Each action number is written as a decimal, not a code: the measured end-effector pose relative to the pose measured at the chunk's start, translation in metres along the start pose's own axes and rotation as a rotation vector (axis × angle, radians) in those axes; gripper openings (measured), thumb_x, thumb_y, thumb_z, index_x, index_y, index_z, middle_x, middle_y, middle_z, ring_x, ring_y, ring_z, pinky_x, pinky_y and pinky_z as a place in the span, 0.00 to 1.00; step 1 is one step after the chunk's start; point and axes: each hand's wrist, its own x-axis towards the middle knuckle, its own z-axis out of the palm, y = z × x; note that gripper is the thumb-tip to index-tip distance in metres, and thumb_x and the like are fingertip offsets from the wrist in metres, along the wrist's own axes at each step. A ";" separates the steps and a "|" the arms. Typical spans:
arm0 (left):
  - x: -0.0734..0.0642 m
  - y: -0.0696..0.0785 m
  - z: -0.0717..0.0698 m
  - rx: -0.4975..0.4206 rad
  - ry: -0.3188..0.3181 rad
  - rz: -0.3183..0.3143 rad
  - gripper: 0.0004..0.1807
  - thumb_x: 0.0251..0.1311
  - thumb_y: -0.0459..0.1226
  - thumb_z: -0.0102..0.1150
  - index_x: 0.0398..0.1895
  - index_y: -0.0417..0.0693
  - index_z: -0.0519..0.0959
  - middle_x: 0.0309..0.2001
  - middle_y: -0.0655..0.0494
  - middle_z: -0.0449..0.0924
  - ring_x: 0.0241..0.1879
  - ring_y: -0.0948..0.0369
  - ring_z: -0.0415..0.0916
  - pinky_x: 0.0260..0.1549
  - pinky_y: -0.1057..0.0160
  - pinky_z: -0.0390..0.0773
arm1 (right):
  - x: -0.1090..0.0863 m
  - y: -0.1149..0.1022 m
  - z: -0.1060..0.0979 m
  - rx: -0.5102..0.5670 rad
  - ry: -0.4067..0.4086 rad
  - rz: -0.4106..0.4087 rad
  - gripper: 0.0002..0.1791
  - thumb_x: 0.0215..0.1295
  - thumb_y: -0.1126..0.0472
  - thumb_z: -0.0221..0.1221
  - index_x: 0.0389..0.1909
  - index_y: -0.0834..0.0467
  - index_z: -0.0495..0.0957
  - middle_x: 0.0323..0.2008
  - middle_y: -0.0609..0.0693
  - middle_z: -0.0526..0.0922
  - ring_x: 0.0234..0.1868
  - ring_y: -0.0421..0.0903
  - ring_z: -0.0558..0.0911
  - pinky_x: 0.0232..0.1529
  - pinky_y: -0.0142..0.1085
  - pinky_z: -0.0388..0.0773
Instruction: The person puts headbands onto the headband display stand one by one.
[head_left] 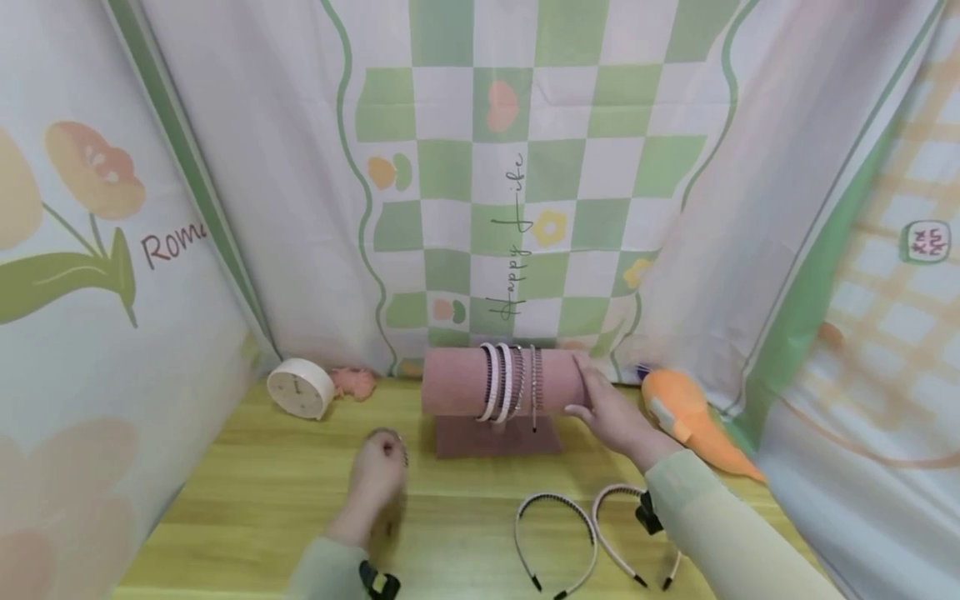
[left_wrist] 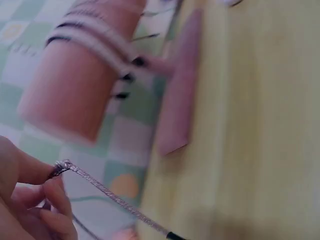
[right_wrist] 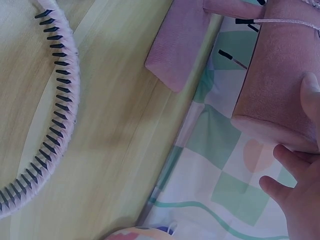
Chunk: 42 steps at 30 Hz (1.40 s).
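A pink velvet roll stand [head_left: 465,382] stands at the back of the yellow table [head_left: 255,492], with several headbands [head_left: 506,382] slipped over it. My right hand [head_left: 611,408] rests its fingers against the roll's right end [right_wrist: 280,90], thumb on top. My left hand [head_left: 378,467] hovers left of the stand's base [head_left: 495,435] and pinches a thin silver glitter headband [left_wrist: 112,197] by one end. Two more headbands [head_left: 555,533] [head_left: 626,529] lie on the table in front. A pink toothed headband [right_wrist: 55,115] shows in the right wrist view.
A round cream clock [head_left: 300,387] and a small pink toy [head_left: 352,382] sit at the back left. An orange carrot plush [head_left: 693,417] lies at the back right. Printed cloth walls [head_left: 525,167] close the table in on three sides.
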 end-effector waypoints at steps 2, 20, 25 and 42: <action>0.013 0.002 -0.015 -0.070 0.060 0.009 0.06 0.69 0.32 0.51 0.38 0.38 0.77 0.35 0.48 0.77 0.35 0.54 0.73 0.34 0.55 0.75 | 0.000 0.000 -0.001 -0.003 0.002 0.002 0.52 0.69 0.56 0.61 0.79 0.56 0.34 0.74 0.69 0.51 0.69 0.67 0.61 0.67 0.58 0.57; 0.056 0.048 0.001 -0.042 0.125 0.338 0.05 0.64 0.36 0.64 0.33 0.44 0.85 0.34 0.54 0.69 0.34 0.59 0.70 0.33 0.61 0.74 | 0.000 -0.001 0.003 0.004 0.025 -0.016 0.51 0.68 0.57 0.62 0.79 0.56 0.36 0.73 0.70 0.52 0.65 0.69 0.65 0.64 0.60 0.62; 0.054 0.049 0.004 0.066 0.218 0.385 0.08 0.58 0.38 0.70 0.31 0.47 0.80 0.37 0.51 0.71 0.37 0.54 0.73 0.37 0.55 0.75 | 0.000 -0.002 0.002 -0.003 0.015 -0.009 0.51 0.68 0.57 0.62 0.79 0.55 0.35 0.74 0.69 0.51 0.66 0.68 0.64 0.65 0.59 0.61; 0.059 0.059 0.006 0.594 0.138 0.764 0.31 0.60 0.46 0.67 0.67 0.54 0.73 0.67 0.61 0.70 0.74 0.52 0.49 0.70 0.43 0.44 | -0.001 -0.002 -0.001 0.011 -0.012 0.011 0.52 0.69 0.57 0.61 0.79 0.53 0.33 0.74 0.68 0.49 0.67 0.68 0.63 0.65 0.59 0.61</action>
